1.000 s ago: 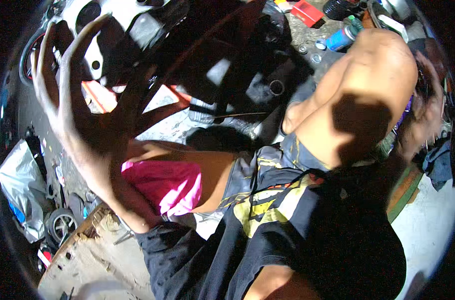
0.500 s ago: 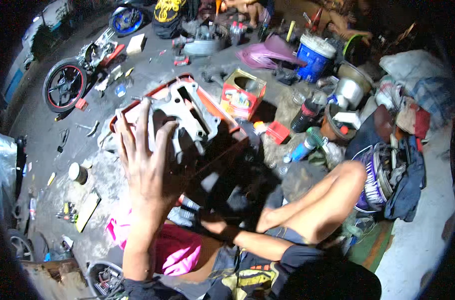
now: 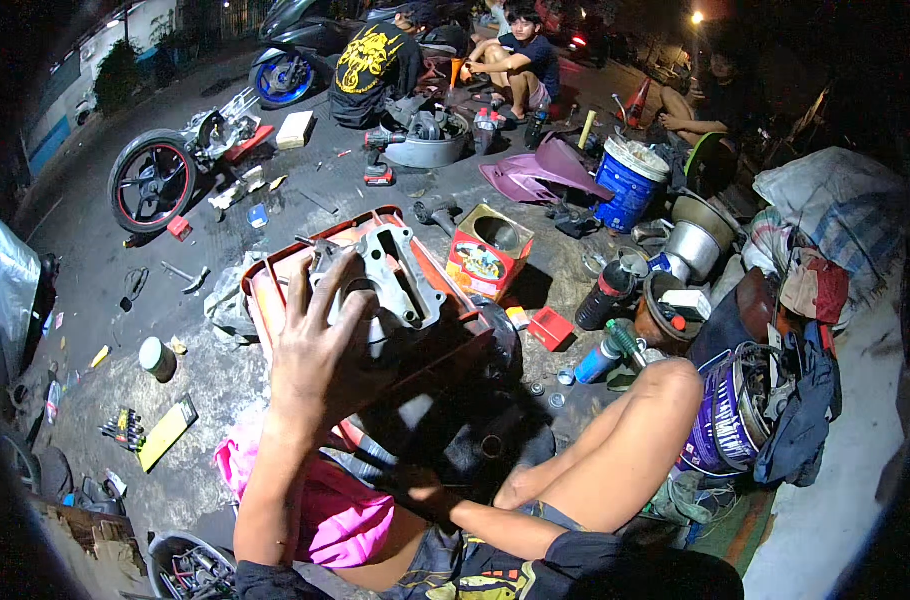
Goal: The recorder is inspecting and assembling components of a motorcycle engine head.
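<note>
My left hand (image 3: pixel 315 355) is raised in front of me, its fingers and thumb bent around the near left side of a grey metal engine casing (image 3: pixel 427 292). The casing has a flat machined face with holes and slots, and it is tilted up over an orange-red tray (image 3: pixel 262 300). My right hand (image 3: pixel 425 490) is low in the shadow between my legs, below the tray. Its fingers are too dark to make out, and so is anything in them. Pink cloth (image 3: pixel 350 515) lies by my left forearm.
A red-and-yellow tin (image 3: pixel 485 255) and a small red box (image 3: pixel 551 328) stand right of the tray. Bottles, pots and a purple-labelled bucket (image 3: pixel 710 420) crowd the right. Farther off are a cordless drill (image 3: pixel 378 160), a wheel (image 3: pixel 153 185), a blue bucket (image 3: pixel 630 190) and seated people.
The view has tilted up, bringing more of the far street and the seated people into sight. My left hand stays on the casing; both have shifted lower in the picture.
</note>
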Tool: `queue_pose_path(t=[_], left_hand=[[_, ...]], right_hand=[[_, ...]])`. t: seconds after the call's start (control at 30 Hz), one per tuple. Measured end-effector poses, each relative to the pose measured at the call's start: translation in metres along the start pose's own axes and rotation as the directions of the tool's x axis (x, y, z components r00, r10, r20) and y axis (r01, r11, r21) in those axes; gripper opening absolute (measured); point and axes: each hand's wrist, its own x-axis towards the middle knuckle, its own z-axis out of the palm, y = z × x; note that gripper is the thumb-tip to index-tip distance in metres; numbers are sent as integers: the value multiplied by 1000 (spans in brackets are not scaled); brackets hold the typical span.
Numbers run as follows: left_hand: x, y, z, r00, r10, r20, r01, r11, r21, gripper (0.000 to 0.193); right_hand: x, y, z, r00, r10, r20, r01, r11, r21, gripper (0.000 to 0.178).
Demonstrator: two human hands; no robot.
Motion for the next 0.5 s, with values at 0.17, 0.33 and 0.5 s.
queue_pose_path(t=[0.17,0.33,0.5], left_hand=[[19,-4,-22,993,-47,107,70,973,-220,66],[38,-33,-15,963,-209,171,264,862,-433,68],[66,-39,-19,916,-330,229,401,718,-569,55]], right_hand=[[-1,9,4,997,21,-68,-17,998,62,28],[7,-29,-17,999,-6,33,2,994,112,31],[18,-72,-55,990,-141,13,141,990,21,25]])
